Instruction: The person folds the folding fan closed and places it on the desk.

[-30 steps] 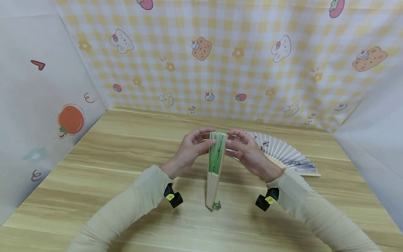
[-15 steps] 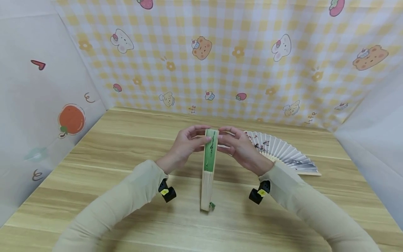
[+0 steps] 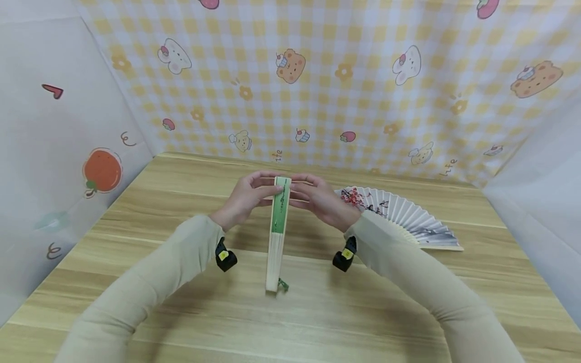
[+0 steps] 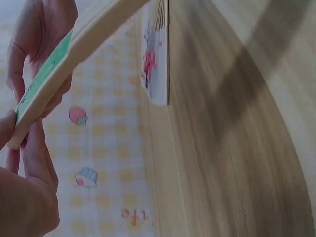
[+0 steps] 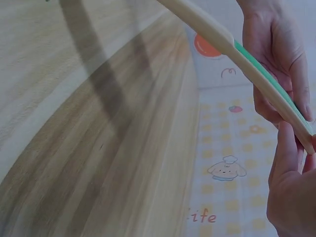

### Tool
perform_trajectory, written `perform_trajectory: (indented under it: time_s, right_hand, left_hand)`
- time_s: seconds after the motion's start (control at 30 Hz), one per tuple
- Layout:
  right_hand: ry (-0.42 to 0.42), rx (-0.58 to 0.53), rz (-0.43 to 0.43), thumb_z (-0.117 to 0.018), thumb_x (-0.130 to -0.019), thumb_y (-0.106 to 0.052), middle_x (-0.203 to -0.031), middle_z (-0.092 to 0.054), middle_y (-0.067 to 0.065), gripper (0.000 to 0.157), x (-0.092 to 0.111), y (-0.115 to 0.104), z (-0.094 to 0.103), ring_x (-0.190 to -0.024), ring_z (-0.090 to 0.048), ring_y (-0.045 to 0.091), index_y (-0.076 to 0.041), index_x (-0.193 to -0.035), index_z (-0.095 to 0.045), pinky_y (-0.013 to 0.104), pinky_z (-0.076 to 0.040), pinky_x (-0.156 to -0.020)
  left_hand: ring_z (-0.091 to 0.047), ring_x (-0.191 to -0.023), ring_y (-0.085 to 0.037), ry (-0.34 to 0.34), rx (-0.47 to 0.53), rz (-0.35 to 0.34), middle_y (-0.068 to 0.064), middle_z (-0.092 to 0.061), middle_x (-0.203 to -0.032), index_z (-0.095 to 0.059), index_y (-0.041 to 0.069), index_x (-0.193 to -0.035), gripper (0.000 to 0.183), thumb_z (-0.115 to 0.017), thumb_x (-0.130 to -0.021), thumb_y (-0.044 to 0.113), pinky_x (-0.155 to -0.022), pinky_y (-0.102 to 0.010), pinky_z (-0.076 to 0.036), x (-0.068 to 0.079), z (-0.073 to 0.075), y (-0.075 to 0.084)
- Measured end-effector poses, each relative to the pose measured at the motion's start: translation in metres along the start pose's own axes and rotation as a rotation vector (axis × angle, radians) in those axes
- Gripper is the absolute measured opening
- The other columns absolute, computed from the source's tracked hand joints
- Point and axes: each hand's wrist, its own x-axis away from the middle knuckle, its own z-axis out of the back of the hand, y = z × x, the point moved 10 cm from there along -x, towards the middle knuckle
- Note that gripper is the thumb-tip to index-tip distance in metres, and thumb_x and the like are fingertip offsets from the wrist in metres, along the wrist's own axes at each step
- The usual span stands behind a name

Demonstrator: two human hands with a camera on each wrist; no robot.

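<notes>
A green folding fan (image 3: 279, 214), folded flat with pale bamboo ribs, stands lengthwise between my two hands in the head view. My left hand (image 3: 240, 199) grips its far green end from the left, thumb on the front edge. From the right, my right hand (image 3: 324, 200) holds the same end with thumb and fingers. The green tassel (image 3: 283, 284) dangles at the near end. In the left wrist view, the fan's outer rib (image 4: 81, 52) runs between both hands; the right wrist view shows the green paper (image 5: 269, 76) along the other side.
A spread white folding fan (image 3: 408, 219) with red blossoms lies on the wooden table (image 3: 195, 307) at the right, partly behind my right forearm. A yellow checked cloth (image 3: 254, 108) hangs along the back edge, with white cloth (image 3: 41, 212) at the left side.
The green fan has closed from slightly loose folds into a neat stack. Both hands have moved left and a little away with it, uncovering more of the white fan.
</notes>
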Motion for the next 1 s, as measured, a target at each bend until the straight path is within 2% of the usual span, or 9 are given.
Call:
perform_trajectory:
  time_s: [0.2,0.4,0.63,0.73,1.0]
  right_hand:
    - [0.029,-0.039,-0.054,-0.051,-0.091,-0.007,-0.121,-0.050,0.015,0.034,-0.024,0.011,-0.007,-0.109,-0.052,0.028,-0.001,-0.124,-0.044,0.031,-0.049,-0.084]
    - [0.055,-0.054,-0.066,-0.050,-0.091,-0.005,-0.119,-0.052,0.016,0.032,-0.044,0.019,-0.008,-0.107,-0.054,0.028,0.000,-0.122,-0.046,0.031,-0.050,-0.081]
    - [0.063,-0.020,-0.070,-0.053,-0.089,0.000,-0.108,-0.057,0.019,0.031,-0.068,0.029,-0.011,-0.084,-0.063,0.022,0.003,-0.119,-0.050,0.030,-0.051,-0.079]
    - [0.077,0.000,-0.079,-0.054,-0.088,-0.001,-0.106,-0.059,0.018,0.029,-0.077,0.034,-0.011,-0.080,-0.063,0.020,0.002,-0.117,-0.052,0.030,-0.052,-0.078]
    - [0.133,0.034,-0.063,-0.059,-0.085,-0.002,-0.097,-0.064,0.016,0.024,-0.089,0.046,-0.005,-0.082,-0.064,0.021,-0.001,-0.109,-0.060,0.026,-0.053,-0.073]
  left_hand:
    - [-0.058,-0.089,-0.015,0.012,0.022,0.058,-0.017,-0.050,-0.121,-0.046,0.001,-0.126,0.043,-0.060,-0.085,0.004,-0.082,-0.034,-0.050,-0.013,0.020,-0.010]
    - [-0.057,-0.091,-0.015,-0.003,0.040,0.101,-0.019,-0.049,-0.123,-0.042,-0.001,-0.128,0.046,-0.058,-0.086,0.002,-0.084,-0.034,-0.049,-0.025,0.033,-0.021]
    - [-0.058,-0.088,-0.014,0.002,-0.003,0.115,-0.018,-0.049,-0.121,-0.043,-0.001,-0.126,0.045,-0.059,-0.085,0.003,-0.084,-0.034,-0.049,-0.037,0.053,-0.034]
    - [-0.058,-0.087,-0.013,0.014,0.007,0.125,-0.017,-0.049,-0.121,-0.042,-0.001,-0.128,0.046,-0.059,-0.086,0.004,-0.084,-0.033,-0.049,-0.040,0.058,-0.039]
    - [-0.060,-0.088,-0.013,0.040,-0.025,0.153,-0.021,-0.048,-0.126,-0.042,0.002,-0.129,0.045,-0.059,-0.087,0.007,-0.084,-0.031,-0.049,-0.046,0.067,-0.054]
